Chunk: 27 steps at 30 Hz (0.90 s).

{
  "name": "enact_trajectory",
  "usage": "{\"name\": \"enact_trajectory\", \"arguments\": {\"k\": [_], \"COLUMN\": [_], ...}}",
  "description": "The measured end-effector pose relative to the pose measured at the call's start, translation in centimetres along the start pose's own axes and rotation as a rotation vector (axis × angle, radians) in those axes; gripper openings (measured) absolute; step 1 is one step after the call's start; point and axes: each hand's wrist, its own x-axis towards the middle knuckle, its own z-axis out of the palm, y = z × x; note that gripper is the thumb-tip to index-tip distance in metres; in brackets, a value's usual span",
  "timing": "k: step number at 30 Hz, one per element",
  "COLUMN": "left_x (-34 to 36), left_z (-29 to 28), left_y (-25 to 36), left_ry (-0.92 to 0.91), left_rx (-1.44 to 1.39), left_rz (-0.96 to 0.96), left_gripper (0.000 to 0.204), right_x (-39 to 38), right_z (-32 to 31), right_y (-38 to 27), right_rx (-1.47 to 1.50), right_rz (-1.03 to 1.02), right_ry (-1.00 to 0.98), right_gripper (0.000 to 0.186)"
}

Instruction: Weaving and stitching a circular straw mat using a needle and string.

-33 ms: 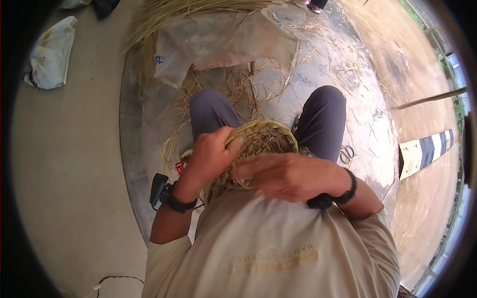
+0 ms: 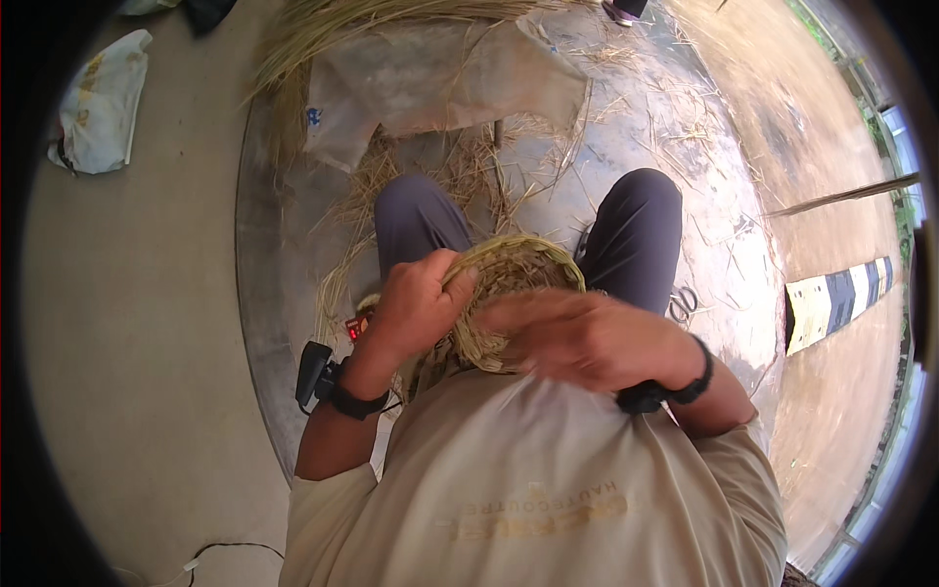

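Note:
A round basket woven from dried straw-like strands rests in my lap between my knees, its open top facing up. My left hand is closed on the basket's left rim, with the thumb along the inner edge. Over the near right side of the basket is my right hand, its fingers smeared by motion. They reach across the opening and cover part of the rim. Whether they hold a strand cannot be made out. The basket's lower part is hidden by my hands and shirt.
Scissors lie beside my right knee. Ahead are a crumpled clear plastic sheet and a bundle of long straw; loose stalks litter the mat. A white bag lies far left. Another person's shoe shows at the top.
My right hand has shifted a little to the right across the basket, uncovering more of its inside. My left hand stays on the rim.

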Motion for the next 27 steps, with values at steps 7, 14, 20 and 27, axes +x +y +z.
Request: {"name": "enact_trajectory", "arguments": {"k": [7,14,20,27], "left_x": [-0.6,0.3,-0.2,-0.4], "left_z": [-0.9,-0.8,-0.6,-0.8], "left_y": [-3.3,-1.0,0.8,1.6], "left_ry": [0.242,0.330,0.341,0.299], "left_rx": [0.152,0.162,0.164,0.142], "left_rz": [-0.109,0.014,0.053,0.095], "left_gripper": [0.022,0.021,0.021,0.020], "right_x": [-8.9,-5.9,0.9,1.8], "right_z": [-5.4,0.1,2.9,3.0], "right_y": [-2.3,-0.4,0.3,0.2], "right_rx": [0.166,0.285,-0.082,-0.101], "right_rz": [0.772,0.640,0.502,0.518], "right_ry": [0.981,0.835,0.354,0.345], "right_gripper": [0.037,0.022,0.013,0.010]}}
